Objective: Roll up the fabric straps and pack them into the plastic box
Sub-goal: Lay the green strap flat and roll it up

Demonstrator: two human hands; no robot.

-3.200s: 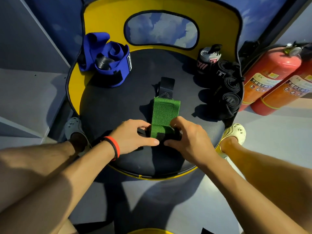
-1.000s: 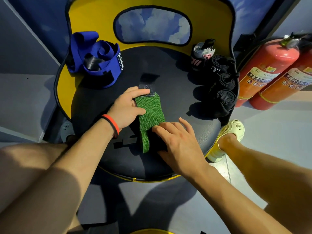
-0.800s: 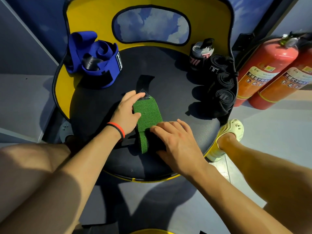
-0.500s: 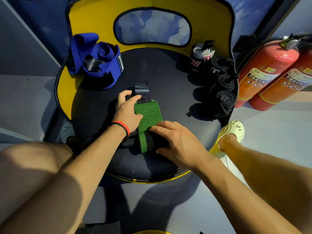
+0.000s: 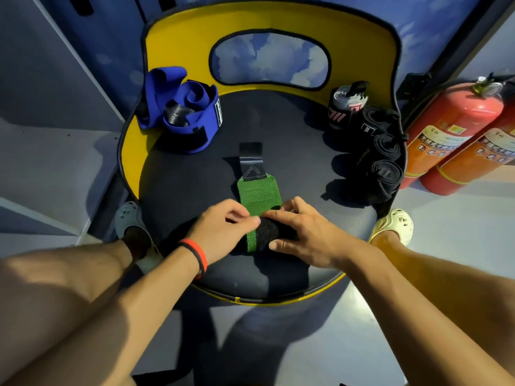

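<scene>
A loose bundle of blue straps point(image 5: 178, 112) lies at the upper left of the frame, at the back left of a round black chair seat point(image 5: 192, 174) edged in yellow. Below it, at the left edge of the seat, a foot in a grey clog point(image 5: 128, 218) stands on the floor.

The person's left forearm enters from the lower left, a red-and-black wristband point(image 5: 198, 256) at the wrist. The left hand point(image 5: 223, 232) rests palm-down at the front of the seat, fingers curled and close together, thumb and forefinger pinching the left end of the roll.

In the centre of the frame lies the green strap point(image 5: 257, 195). Its near end is wound into a dark, fuzzy-faced roll between the two hands; its flat part runs away from the person to a black tab point(image 5: 250, 157) lying flat on the seat.

The right forearm enters from the lower right. The right hand point(image 5: 303, 235) arches over the right side of the roll, fingers bent and slightly spread across its top, the thumb pressed against its near face.

At the right of the seat, against the yellow backrest point(image 5: 178, 37), stands a grey-and-pink rolled strap point(image 5: 345, 107), with three black rolled straps point(image 5: 383, 151) in a row just in front of it. A foot in a cream clog point(image 5: 397, 224) shows beside the seat's right edge. Two red fire extinguishers point(image 5: 457, 126) lean at the far right.
</scene>
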